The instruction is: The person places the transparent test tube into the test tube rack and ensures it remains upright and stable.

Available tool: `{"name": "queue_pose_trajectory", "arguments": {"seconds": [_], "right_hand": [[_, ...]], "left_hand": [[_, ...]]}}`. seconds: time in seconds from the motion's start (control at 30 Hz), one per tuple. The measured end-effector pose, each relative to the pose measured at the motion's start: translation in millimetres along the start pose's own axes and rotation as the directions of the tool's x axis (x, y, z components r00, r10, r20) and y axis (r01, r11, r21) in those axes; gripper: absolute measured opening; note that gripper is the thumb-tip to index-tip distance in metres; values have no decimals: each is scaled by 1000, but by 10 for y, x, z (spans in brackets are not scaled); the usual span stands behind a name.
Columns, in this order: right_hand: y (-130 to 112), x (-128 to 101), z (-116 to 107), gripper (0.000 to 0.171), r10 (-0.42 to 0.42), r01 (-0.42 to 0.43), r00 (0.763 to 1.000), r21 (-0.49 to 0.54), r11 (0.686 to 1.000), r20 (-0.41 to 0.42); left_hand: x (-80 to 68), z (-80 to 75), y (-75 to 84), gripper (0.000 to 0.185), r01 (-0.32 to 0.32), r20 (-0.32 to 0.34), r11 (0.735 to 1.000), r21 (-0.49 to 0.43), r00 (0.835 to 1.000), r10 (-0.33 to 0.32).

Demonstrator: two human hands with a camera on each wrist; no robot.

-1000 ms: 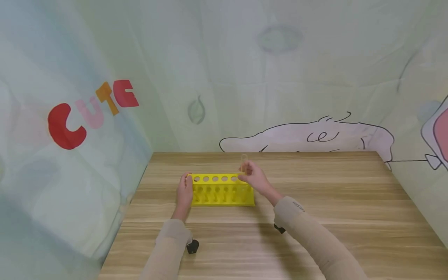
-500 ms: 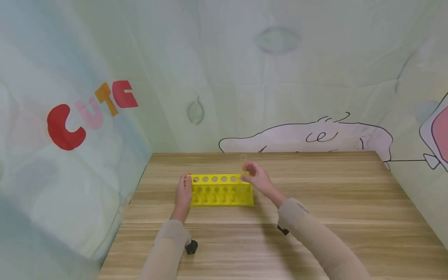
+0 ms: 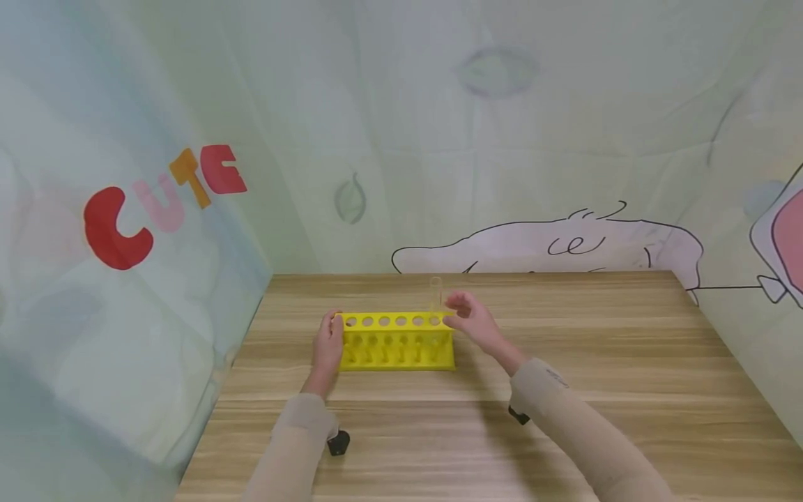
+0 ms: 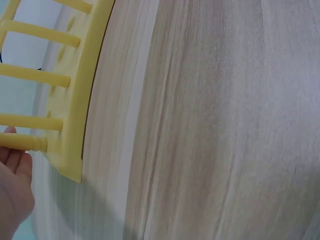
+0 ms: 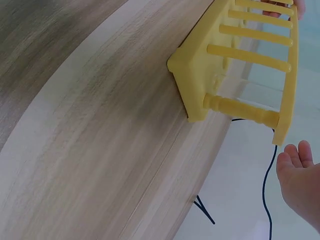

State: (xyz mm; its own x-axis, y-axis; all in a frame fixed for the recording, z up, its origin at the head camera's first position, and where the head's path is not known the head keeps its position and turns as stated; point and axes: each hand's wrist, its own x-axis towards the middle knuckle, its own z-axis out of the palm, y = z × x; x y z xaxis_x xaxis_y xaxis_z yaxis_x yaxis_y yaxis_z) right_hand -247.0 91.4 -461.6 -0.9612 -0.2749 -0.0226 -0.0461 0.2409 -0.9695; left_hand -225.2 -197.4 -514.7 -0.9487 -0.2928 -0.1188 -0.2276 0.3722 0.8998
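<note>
A yellow test tube rack (image 3: 396, 355) stands on the wooden table, with a row of round holes along its top bar. One clear test tube (image 3: 436, 296) is upright in the hole at the right end, its upper part rising above the bar. My left hand (image 3: 328, 343) grips the rack's left end; in the left wrist view its fingers (image 4: 22, 165) curl behind the end post. Just right of the tube, my right hand (image 3: 475, 324) is apart from it, fingers loosely bent and holding nothing. The right wrist view shows that hand (image 5: 300, 177) beside the rack's end.
The wooden table (image 3: 596, 390) has its back edge close behind the rack, against a printed cloth backdrop (image 3: 401, 153). Black wrist devices (image 3: 339, 443) sit under the sleeves. Dark cables (image 5: 265, 195) hang beyond the table edge in the right wrist view.
My right hand has let go of the test tube and drawn back to the right. The tube stays upright in the rack. My left hand keeps its grip on the left end.
</note>
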Motion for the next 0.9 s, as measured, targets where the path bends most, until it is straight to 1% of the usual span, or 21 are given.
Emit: {"name": "queue_pose_trajectory", "arguments": {"seconds": [0.1, 0.17, 0.37, 0.5, 0.73, 0.9], "right_hand": [[20, -19, -35, 40, -5, 5, 1000, -3, 1000, -1], [75, -10, -60, 39, -7, 7, 1000, -8, 1000, -8], [112, -37, -150, 37, 10, -10, 1000, -16, 1000, -24], [124, -71, -217, 37, 14, -15, 999, -30, 999, -50], [154, -145, -336, 33, -2, -4, 995, -60, 998, -98], [212, -176, -418, 30, -23, 13, 991, -74, 997, -132]], "left_hand": [[15, -15, -7, 49, 4, 2, 1000, 28, 1000, -4], [27, -28, -15, 49, 1, -7, 999, 35, 1000, 0], [61, -87, -21, 48, -52, -55, 998, 48, 997, 54], [67, -153, 6, 51, -39, -60, 998, 53, 997, 42], [83, -263, 18, 49, -17, -108, 991, 130, 994, 32], [81, -339, -19, 48, -20, -116, 986, 167, 992, 40]]}}
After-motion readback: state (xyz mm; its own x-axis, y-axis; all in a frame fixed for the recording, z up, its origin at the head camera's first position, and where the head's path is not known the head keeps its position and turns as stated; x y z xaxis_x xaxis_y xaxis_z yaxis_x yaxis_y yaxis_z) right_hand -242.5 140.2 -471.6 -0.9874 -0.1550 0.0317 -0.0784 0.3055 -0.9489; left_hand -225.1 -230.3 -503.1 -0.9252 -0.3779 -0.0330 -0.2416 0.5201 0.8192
